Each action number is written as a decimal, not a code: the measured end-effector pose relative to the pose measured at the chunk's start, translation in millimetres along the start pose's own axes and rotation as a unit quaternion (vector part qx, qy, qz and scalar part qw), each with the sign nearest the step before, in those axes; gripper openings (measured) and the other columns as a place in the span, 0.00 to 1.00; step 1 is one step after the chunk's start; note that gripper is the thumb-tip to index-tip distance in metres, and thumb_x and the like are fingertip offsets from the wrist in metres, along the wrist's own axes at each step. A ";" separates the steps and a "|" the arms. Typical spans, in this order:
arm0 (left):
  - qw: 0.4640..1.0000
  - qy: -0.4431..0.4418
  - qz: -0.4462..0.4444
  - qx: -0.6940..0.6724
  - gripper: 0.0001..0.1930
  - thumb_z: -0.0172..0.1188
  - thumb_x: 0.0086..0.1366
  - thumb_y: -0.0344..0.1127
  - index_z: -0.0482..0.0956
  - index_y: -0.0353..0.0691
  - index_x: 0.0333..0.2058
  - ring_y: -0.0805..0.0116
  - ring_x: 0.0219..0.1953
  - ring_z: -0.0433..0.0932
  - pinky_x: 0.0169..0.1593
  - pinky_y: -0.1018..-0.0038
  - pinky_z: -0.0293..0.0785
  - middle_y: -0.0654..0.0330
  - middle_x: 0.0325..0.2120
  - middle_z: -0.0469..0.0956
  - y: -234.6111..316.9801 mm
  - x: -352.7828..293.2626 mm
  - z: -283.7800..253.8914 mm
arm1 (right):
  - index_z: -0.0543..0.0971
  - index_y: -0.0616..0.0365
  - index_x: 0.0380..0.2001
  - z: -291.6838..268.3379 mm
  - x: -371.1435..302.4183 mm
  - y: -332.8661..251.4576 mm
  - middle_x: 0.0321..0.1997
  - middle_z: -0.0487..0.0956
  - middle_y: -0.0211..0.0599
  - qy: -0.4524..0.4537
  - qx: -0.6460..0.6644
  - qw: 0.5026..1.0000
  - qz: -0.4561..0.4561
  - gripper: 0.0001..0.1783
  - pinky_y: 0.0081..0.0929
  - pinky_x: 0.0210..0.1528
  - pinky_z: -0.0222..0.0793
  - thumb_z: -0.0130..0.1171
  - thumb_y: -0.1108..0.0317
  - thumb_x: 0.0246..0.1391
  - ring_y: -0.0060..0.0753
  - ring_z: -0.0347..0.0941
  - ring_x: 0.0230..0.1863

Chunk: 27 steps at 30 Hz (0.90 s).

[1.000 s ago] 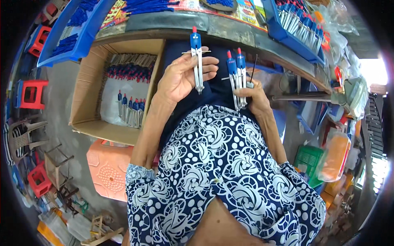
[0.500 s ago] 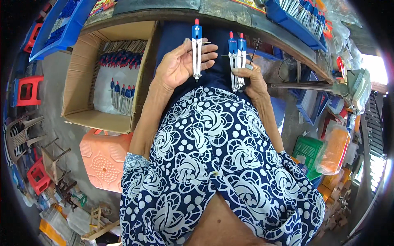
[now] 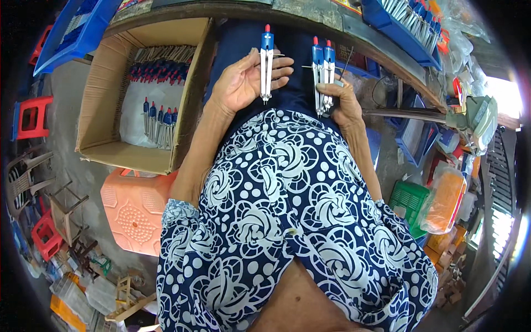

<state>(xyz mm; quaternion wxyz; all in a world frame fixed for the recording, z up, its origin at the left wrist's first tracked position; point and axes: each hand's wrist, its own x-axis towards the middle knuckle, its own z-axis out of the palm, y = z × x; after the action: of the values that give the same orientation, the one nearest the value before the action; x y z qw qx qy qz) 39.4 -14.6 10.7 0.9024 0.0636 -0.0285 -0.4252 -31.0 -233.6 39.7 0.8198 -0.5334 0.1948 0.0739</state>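
My left hand (image 3: 237, 86) is palm up with its fingers stretched out behind a drawing compass (image 3: 267, 43), which it supports across them. That compass stands nearly upright, its legs together, with a blue head and a red tip. To the right, my right hand (image 3: 347, 105) grips two similar compasses (image 3: 317, 55) side by side, thumb across their metal legs, points down. Its other fingers are mostly hidden behind them. Left of my left forearm, a cardboard box (image 3: 105, 102) holds a dense row of compasses (image 3: 157, 73) and a smaller group (image 3: 160, 123).
A wooden bench edge (image 3: 232, 11) runs across the top. Blue trays (image 3: 395, 30) of compasses stand at upper right, and another blue tray (image 3: 66, 52) is at upper left. A pink plastic stool (image 3: 133, 213) stands below the box. A grey-green machine part (image 3: 475, 119) juts in from the right.
The view has shifted slightly, so the box and stool sit a little lower left. Both hands keep hold of the same compasses, with hardly any movement.
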 end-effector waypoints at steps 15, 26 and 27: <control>0.999 -0.017 -0.017 -0.022 0.22 0.36 0.67 0.42 0.61 0.24 0.48 0.49 0.49 0.67 0.52 0.58 0.66 0.38 0.47 0.64 -2.3 0.6 -3.6 | 0.74 0.65 0.35 -1.5 5.0 2.3 0.28 0.78 0.37 -0.002 0.016 1.000 0.000 0.17 0.19 0.26 0.73 0.57 0.84 0.35 0.23 0.75 0.23; 1.000 -0.006 -0.029 -0.005 0.22 0.39 0.66 0.40 0.57 0.25 0.50 0.50 0.50 0.66 0.53 0.59 0.65 0.39 0.49 0.62 -7.1 1.9 -7.6 | 0.74 0.64 0.33 2.4 3.4 -0.6 0.26 0.78 0.37 0.004 0.006 1.000 0.006 0.16 0.19 0.25 0.73 0.58 0.84 0.34 0.24 0.75 0.22; 0.999 -0.005 -0.031 0.019 0.24 0.39 0.65 0.40 0.54 0.26 0.53 0.53 0.49 0.67 0.53 0.62 0.66 0.41 0.51 0.61 -6.8 1.7 -7.1 | 0.74 0.64 0.33 2.0 3.2 -0.2 0.26 0.78 0.37 0.005 0.005 1.000 0.006 0.16 0.19 0.25 0.73 0.58 0.84 0.34 0.24 0.75 0.22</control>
<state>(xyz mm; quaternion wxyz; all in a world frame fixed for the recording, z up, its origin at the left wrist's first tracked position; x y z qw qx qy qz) 36.0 -19.6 2.7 0.8871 0.0798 -0.0388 -0.4529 -27.5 -232.2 39.3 0.8211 -0.5282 0.2025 0.0755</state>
